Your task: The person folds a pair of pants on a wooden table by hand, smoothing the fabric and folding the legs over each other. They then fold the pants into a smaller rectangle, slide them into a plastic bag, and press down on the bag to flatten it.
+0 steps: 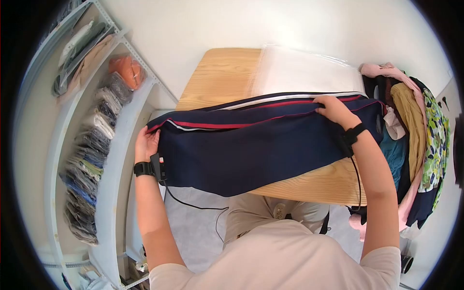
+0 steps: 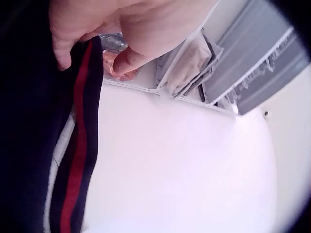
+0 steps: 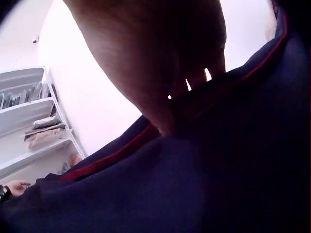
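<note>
A pair of navy track pants (image 1: 251,159) with red and white stripes stretches across the table, its near side hanging past the front edge. My left hand (image 1: 146,144) pinches the left end at the striped edge. In the left wrist view, the fingers lie over the navy cloth and the thumb (image 2: 127,62) is on the other side of the red stripe (image 2: 80,131). My right hand (image 1: 334,111) grips the upper striped edge toward the right end. In the right wrist view, its thumb is on the near face and its other fingers go behind the edge.
Clear plastic bags (image 1: 309,72) lie at the table's back, on the wooden top (image 1: 217,72). A heap of clothes (image 1: 415,130) crowds the right end. Left of the table, a metal shelf (image 1: 116,193) holds several bagged garments (image 1: 89,169). Cables run from both wrist cameras.
</note>
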A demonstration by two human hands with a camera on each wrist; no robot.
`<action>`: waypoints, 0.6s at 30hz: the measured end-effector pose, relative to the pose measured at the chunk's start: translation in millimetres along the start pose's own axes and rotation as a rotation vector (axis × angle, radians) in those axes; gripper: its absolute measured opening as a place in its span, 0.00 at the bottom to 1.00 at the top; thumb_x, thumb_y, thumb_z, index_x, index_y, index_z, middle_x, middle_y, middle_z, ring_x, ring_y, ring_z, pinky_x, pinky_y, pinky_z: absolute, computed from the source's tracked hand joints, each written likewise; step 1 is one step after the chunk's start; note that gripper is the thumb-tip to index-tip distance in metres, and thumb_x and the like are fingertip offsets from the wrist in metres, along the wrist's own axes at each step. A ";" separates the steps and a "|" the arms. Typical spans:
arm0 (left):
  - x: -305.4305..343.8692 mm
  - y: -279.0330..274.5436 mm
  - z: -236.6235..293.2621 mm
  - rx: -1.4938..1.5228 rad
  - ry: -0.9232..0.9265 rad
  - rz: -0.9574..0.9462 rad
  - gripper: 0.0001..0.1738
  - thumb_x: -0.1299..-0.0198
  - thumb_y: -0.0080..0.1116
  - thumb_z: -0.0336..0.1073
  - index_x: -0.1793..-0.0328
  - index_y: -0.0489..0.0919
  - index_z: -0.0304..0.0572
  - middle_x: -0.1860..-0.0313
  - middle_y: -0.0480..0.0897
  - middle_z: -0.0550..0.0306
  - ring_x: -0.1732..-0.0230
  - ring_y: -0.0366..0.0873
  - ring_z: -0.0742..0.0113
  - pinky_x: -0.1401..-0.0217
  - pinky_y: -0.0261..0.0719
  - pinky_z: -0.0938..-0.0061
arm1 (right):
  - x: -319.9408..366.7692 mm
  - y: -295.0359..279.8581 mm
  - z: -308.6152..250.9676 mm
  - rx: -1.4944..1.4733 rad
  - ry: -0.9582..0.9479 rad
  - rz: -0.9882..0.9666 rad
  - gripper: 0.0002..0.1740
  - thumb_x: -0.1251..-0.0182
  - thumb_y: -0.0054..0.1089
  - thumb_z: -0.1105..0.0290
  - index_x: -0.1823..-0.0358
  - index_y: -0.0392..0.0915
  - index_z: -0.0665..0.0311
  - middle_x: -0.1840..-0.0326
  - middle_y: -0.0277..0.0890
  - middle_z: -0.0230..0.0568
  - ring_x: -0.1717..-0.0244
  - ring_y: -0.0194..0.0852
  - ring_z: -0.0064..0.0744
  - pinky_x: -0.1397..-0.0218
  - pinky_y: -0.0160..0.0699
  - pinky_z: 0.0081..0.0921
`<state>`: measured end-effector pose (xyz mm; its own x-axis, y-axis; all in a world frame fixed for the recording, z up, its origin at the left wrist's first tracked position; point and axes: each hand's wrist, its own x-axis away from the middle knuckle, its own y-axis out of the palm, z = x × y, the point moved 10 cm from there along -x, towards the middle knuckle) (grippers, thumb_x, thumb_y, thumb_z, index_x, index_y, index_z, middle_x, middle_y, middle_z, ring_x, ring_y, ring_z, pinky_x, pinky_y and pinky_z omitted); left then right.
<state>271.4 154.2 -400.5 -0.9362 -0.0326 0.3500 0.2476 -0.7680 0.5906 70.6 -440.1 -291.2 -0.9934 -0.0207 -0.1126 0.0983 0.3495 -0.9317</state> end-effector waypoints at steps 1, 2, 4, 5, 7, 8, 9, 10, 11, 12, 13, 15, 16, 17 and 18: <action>0.9 -3.9 1.8 -0.144 -0.007 0.012 0.21 0.35 0.55 0.38 0.45 0.70 0.25 0.47 0.75 0.41 0.46 0.74 0.53 0.38 0.74 0.64 | -1.3 -2.3 4.2 0.031 -0.013 0.021 0.14 0.41 0.59 0.71 0.53 0.78 0.68 0.56 0.79 0.54 0.51 0.76 0.54 0.45 0.73 0.38; 2.6 -7.1 3.7 -0.139 -0.005 0.017 0.21 0.35 0.55 0.38 0.45 0.70 0.25 0.47 0.75 0.41 0.46 0.74 0.53 0.38 0.74 0.64 | -4.2 -5.4 13.6 0.024 0.029 0.027 0.13 0.39 0.57 0.71 0.54 0.78 0.68 0.57 0.79 0.55 0.51 0.76 0.55 0.46 0.73 0.39; 17.2 -8.1 19.0 -0.457 0.084 0.128 0.27 0.40 0.59 0.35 0.39 0.68 0.25 0.45 0.74 0.40 0.43 0.73 0.52 0.38 0.74 0.64 | -8.2 -20.9 20.0 0.076 0.088 0.115 0.12 0.35 0.52 0.68 0.56 0.78 0.67 0.59 0.78 0.57 0.54 0.75 0.57 0.49 0.73 0.42; 24.4 -2.7 22.5 -0.452 0.087 0.133 0.27 0.40 0.59 0.35 0.39 0.68 0.25 0.45 0.74 0.40 0.43 0.73 0.52 0.38 0.74 0.64 | -10.0 -31.9 22.7 0.093 0.137 0.170 0.12 0.34 0.51 0.66 0.58 0.77 0.66 0.60 0.79 0.57 0.55 0.76 0.58 0.51 0.73 0.43; 38.3 24.3 41.9 -1.031 0.236 0.088 0.34 0.47 0.61 0.32 0.32 0.65 0.34 0.45 0.74 0.41 0.40 0.72 0.54 0.39 0.74 0.67 | -18.3 -45.8 36.6 0.129 0.232 0.224 0.12 0.33 0.51 0.64 0.58 0.77 0.66 0.61 0.79 0.57 0.56 0.76 0.58 0.52 0.74 0.44; 25.4 15.6 43.7 -1.027 0.241 0.094 0.34 0.47 0.61 0.32 0.32 0.65 0.34 0.45 0.74 0.41 0.40 0.72 0.54 0.39 0.74 0.67 | -22.6 -45.1 42.4 0.151 0.271 0.184 0.11 0.35 0.54 0.65 0.59 0.77 0.66 0.58 0.79 0.55 0.54 0.76 0.56 0.51 0.73 0.43; 9.5 22.9 53.2 -1.437 0.469 0.049 0.37 0.50 0.61 0.29 0.30 0.64 0.38 0.41 0.72 0.43 0.41 0.72 0.56 0.40 0.73 0.70 | -25.5 -44.1 47.2 0.151 0.263 0.186 0.11 0.35 0.54 0.65 0.59 0.77 0.66 0.58 0.79 0.55 0.54 0.76 0.56 0.51 0.73 0.43; 7.0 41.6 53.8 -1.844 0.702 -0.002 0.41 0.53 0.62 0.27 0.28 0.64 0.43 0.37 0.70 0.45 0.42 0.72 0.59 0.42 0.72 0.72 | -28.3 -35.0 51.5 0.161 0.186 0.156 0.11 0.37 0.56 0.66 0.60 0.77 0.66 0.57 0.78 0.54 0.53 0.75 0.55 0.50 0.73 0.42; -4.3 37.3 56.3 -1.845 0.701 0.008 0.41 0.53 0.62 0.27 0.28 0.64 0.43 0.37 0.70 0.45 0.42 0.72 0.59 0.42 0.72 0.72 | -30.8 -24.7 55.6 0.170 0.109 0.126 0.10 0.39 0.59 0.67 0.60 0.77 0.66 0.55 0.78 0.53 0.51 0.74 0.54 0.49 0.73 0.41; -16.7 34.7 42.2 -1.769 0.530 -0.135 0.41 0.55 0.60 0.25 0.28 0.64 0.46 0.40 0.73 0.47 0.45 0.74 0.59 0.43 0.73 0.72 | -32.1 -13.7 69.8 0.095 0.085 0.114 0.12 0.44 0.60 0.73 0.57 0.75 0.66 0.52 0.77 0.53 0.47 0.73 0.52 0.46 0.72 0.38; -24.0 32.0 25.7 -1.680 0.357 -0.271 0.43 0.57 0.58 0.23 0.28 0.65 0.49 0.42 0.75 0.48 0.48 0.76 0.59 0.44 0.74 0.71 | -32.1 -10.9 69.1 0.091 0.078 0.107 0.12 0.44 0.60 0.73 0.57 0.75 0.66 0.52 0.77 0.53 0.47 0.73 0.52 0.46 0.72 0.38; -29.5 35.2 10.6 -1.675 0.290 -0.365 0.42 0.56 0.56 0.20 0.28 0.65 0.49 0.43 0.76 0.49 0.48 0.76 0.59 0.45 0.74 0.71 | -26.1 -3.2 81.9 -0.055 0.207 0.041 0.17 0.46 0.57 0.78 0.52 0.73 0.65 0.53 0.76 0.54 0.46 0.74 0.51 0.44 0.72 0.36; -29.0 38.1 -3.5 -1.663 0.228 -0.467 0.42 0.56 0.53 0.18 0.28 0.65 0.49 0.44 0.77 0.49 0.49 0.76 0.59 0.46 0.75 0.70 | -24.2 -4.9 76.7 -0.057 0.177 0.055 0.20 0.48 0.54 0.82 0.51 0.71 0.64 0.52 0.75 0.54 0.45 0.74 0.49 0.43 0.71 0.35; -26.7 40.8 -16.6 -1.649 0.166 -0.569 0.42 0.55 0.51 0.16 0.28 0.66 0.49 0.45 0.78 0.49 0.49 0.76 0.60 0.47 0.75 0.70 | -25.3 -4.4 76.4 -0.062 0.175 0.047 0.20 0.48 0.54 0.82 0.51 0.71 0.64 0.52 0.75 0.54 0.45 0.74 0.49 0.43 0.71 0.35; -24.4 45.7 -16.6 -1.654 0.158 -0.564 0.42 0.55 0.51 0.16 0.28 0.66 0.49 0.45 0.78 0.49 0.49 0.76 0.60 0.47 0.75 0.70 | -25.8 -6.0 73.7 -0.031 0.130 0.060 0.21 0.50 0.54 0.82 0.51 0.71 0.64 0.53 0.75 0.54 0.46 0.74 0.49 0.43 0.72 0.35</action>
<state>301.4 109.2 -394.1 -0.8485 0.4643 0.2538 -0.4844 -0.4886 -0.7257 100.0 -510.7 -308.1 -0.9852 0.1216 -0.1206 0.1581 0.3755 -0.9132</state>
